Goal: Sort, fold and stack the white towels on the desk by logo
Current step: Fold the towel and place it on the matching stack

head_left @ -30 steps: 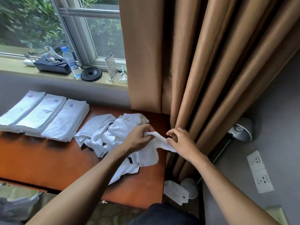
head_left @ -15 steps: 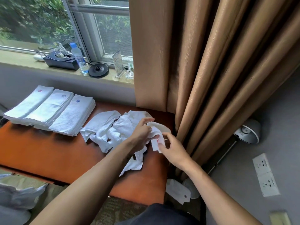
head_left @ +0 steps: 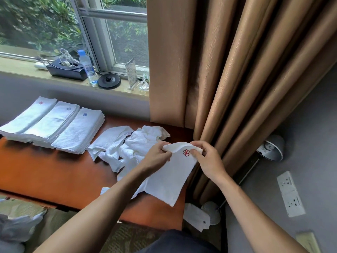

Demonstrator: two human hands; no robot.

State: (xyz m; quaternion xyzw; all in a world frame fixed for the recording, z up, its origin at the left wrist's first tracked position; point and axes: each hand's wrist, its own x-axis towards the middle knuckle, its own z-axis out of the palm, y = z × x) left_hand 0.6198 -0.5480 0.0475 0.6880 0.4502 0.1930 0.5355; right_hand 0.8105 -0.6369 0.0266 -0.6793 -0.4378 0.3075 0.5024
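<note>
Obs.: left forearm [head_left: 102, 203] and right forearm [head_left: 255, 212] are both bare along all the length that shows, from the near edge up to the wrists, each slim and tapering toward the wrist, with a faint tendon line near the left wrist. Left hand [head_left: 156, 157] and right hand [head_left: 209, 162] are bare as well, fingers slender, knuckles plain on the back of the right one. Worn item seen: one dark garment [head_left: 175, 241], navy to black, matte, a rounded patch at the near edge between the two arms; shirt or trousers, cannot tell.
</note>
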